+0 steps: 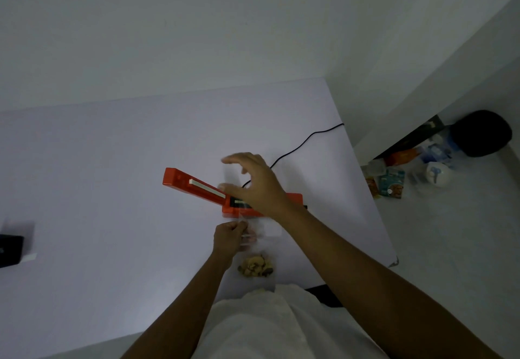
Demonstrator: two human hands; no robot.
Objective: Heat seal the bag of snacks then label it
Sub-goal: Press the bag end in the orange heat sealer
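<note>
Bag of thin clear film is laid on the white table, just in front of the orange sealer. Its closed end is turned toward the person and its mouth toward the sealer. The film is faint and its edges are only partly made out. Snacks are gathered in a small heap at the closed end, well apart from the mouth. The upper part of the bag is pinched by the left hand, with the fingers curled onto the film. The right hand is held above the sealer, thumb and fingers bent in a wide C. A faint sheet of film seems to lie between them, but the hand is blurred and whether the film is gripped cannot be told. The sealer arm appears raised, and a black cord is run from it toward the far table edge. Judgement: the bag is taken to be very light, limp, slippery and easily wrinkled, and the contents brittle. Hold is best taken at both corners of the mouth, so that the film is drawn flat across the bar and the heap is kept clear of the seam.
</note>
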